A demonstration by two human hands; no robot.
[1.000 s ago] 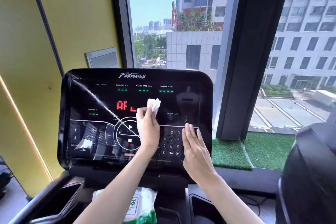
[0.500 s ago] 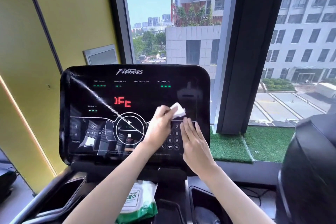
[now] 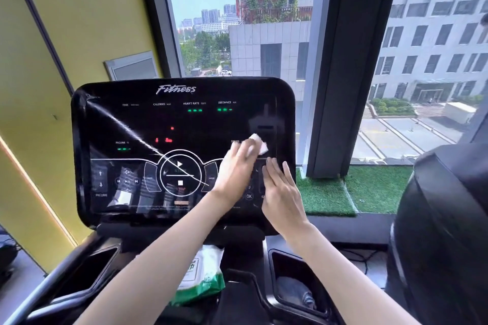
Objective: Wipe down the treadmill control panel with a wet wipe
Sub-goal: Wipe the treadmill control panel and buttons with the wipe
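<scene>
The black treadmill control panel [image 3: 148, 124] stands in front of me, glossy, with lit green and red figures. My left hand [image 3: 233, 170] reaches across from the lower left and grips a small folded white wet wipe [image 3: 259, 144], pressed against the panel's right side just above the number keypad. My right hand [image 3: 282, 192] lies flat with straight fingers on the keypad area at the panel's lower right, close beside the left hand. The hands hide most of the keypad.
A green and white pack of wet wipes [image 3: 200, 277] lies in the console tray under the panel. Cup holders sit at the left [image 3: 87, 269] and right [image 3: 293, 280]. Another black machine [image 3: 443, 232] stands at the right. A window and a strip of artificial grass [image 3: 327, 192] lie behind.
My left hand has swept the wipe from the panel's centre rightward to the area above the keypad. My right hand has stayed flat on the lower right of the panel.
</scene>
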